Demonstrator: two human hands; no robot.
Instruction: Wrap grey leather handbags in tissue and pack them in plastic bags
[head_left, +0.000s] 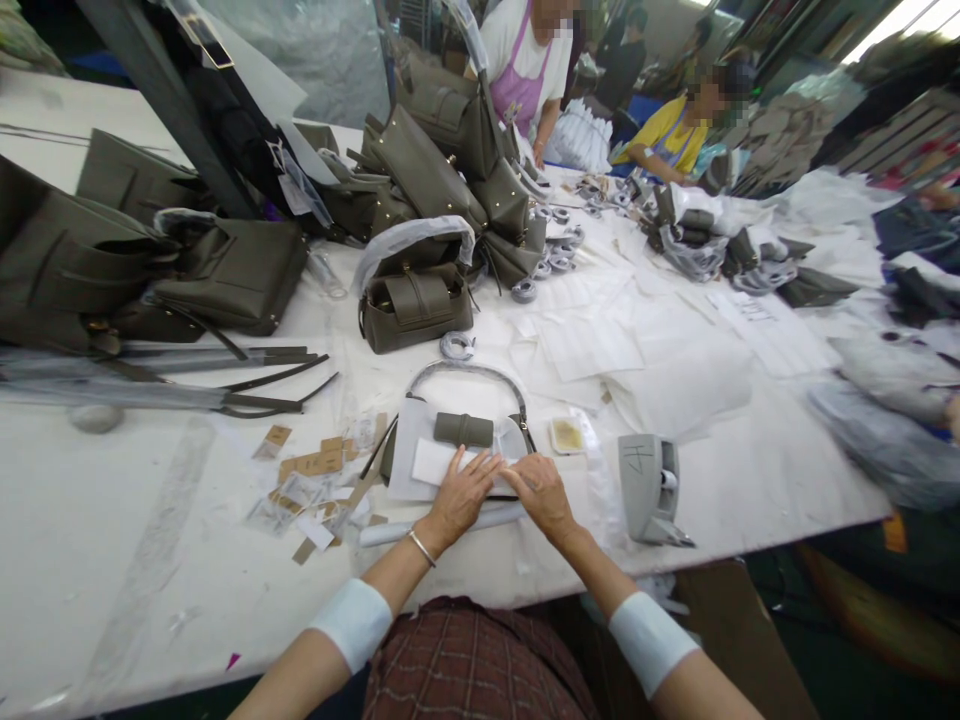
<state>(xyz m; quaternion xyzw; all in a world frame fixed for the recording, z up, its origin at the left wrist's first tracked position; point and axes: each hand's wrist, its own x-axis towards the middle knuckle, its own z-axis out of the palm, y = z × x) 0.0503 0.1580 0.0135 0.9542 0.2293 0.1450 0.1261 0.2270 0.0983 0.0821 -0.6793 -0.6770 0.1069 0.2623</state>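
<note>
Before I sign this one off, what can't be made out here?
All in the head view:
Part of the white strip: covered by the left hand.
What the right hand grips, if anything: hidden beneath that hand.
Any print on the brown cards: too small.
Leftmost olive bag: cut off by the left edge.

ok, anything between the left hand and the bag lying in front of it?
Yes: a white sheet lies on the bag, under the left hand. Just beyond the fingers, the bag's olive flap shows uncovered.
</note>
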